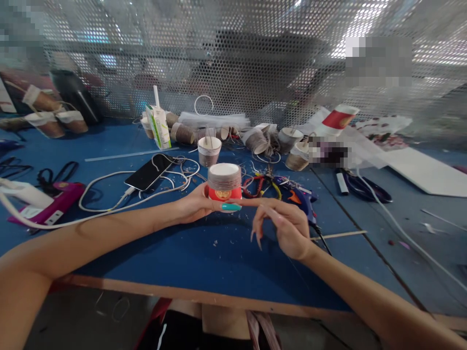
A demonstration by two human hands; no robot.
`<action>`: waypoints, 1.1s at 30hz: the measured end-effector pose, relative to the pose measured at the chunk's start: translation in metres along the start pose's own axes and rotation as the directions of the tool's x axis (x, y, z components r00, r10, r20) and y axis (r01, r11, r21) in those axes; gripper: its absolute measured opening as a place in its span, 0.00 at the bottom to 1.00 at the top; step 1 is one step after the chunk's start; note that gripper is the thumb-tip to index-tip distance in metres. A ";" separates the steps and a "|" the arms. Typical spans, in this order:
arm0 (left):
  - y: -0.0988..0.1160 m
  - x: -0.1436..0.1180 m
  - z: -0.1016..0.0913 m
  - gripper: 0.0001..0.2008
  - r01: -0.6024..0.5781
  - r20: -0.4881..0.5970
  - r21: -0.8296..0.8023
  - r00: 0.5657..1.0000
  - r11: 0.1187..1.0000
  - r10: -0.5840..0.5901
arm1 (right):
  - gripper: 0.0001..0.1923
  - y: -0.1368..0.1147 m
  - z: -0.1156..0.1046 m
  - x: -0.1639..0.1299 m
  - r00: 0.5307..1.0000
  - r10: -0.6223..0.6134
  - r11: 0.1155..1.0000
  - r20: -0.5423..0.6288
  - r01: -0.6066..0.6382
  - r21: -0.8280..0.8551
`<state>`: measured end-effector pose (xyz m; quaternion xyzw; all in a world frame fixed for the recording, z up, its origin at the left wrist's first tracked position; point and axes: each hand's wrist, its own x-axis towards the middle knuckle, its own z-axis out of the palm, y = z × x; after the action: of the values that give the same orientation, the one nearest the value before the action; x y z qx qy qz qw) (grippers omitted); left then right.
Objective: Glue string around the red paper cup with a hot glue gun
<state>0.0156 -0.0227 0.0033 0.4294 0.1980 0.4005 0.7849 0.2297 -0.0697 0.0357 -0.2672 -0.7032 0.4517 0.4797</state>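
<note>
My left hand (195,203) grips an upside-down paper cup (224,181), red at the lower part and wrapped with brown string around the upper part, its white base facing up. My right hand (282,224) reaches toward it with the index finger stretched out and touching the cup's red band, the other fingers curled down. Whether the right hand holds the string's end I cannot tell. Both hands hover above the blue table (204,257).
A phone (149,172) on a white cable lies behind the left hand. A blue glue gun (297,194) and pliers (260,183) sit right of the cup. Several string-wrapped cups (255,140), a carton (159,125), a wooden stick (339,235) and scissors (361,187) lie farther out.
</note>
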 end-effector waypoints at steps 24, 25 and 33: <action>0.008 0.009 -0.024 0.25 0.140 0.125 -0.448 0.988 0.883 -0.093 | 0.04 -0.001 -0.045 0.016 0.701 -0.713 0.295 -0.015 0.280 -0.914; 0.008 0.009 -0.022 0.25 0.128 0.112 -0.434 0.990 0.892 -0.088 | 0.07 -0.007 -0.049 0.021 0.756 -0.643 0.257 -0.126 0.058 -0.965; 0.006 0.010 -0.017 0.20 0.096 0.065 -0.318 0.995 0.943 -0.080 | 0.41 -0.026 -0.058 0.038 0.547 0.418 -0.362 -0.725 -0.631 -0.686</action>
<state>0.0080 -0.0048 -0.0008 0.2971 0.1292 0.3807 0.8661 0.2696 -0.0286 0.0830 -0.8404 -0.5370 -0.0206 -0.0698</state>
